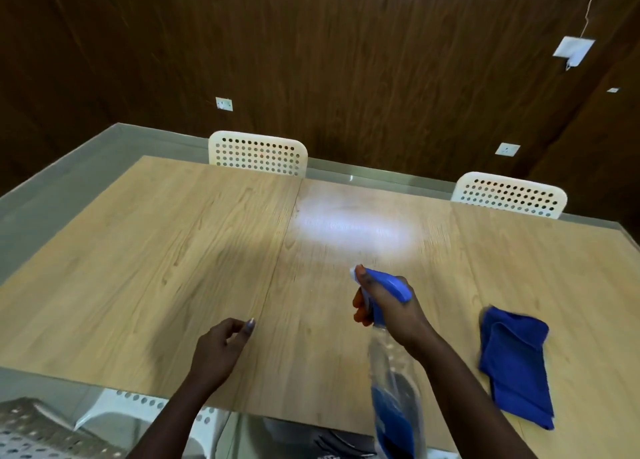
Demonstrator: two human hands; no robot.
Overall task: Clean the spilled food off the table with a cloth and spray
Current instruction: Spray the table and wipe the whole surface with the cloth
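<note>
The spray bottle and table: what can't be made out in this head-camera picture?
- Spray bottle: its base is cut off by the bottom edge; motion blur hides any label.
- Trigger: covered by the right hand, so a squeeze can't be confirmed.
- Spilled food: none is distinguishable on the table; glare washes out the middle.
- Blue cloth: folded and blurred, underside hidden.
- Left hand: palm faces away.

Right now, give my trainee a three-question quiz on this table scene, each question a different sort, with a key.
1. True or false: the right hand holds the spray bottle.
2. Where is the cloth? A) in the left hand B) on the table, right of the bottle C) on a chair
3. Fill in: the left hand holds ____.

Key: 1 true; 2 B; 3 nothing.
</note>
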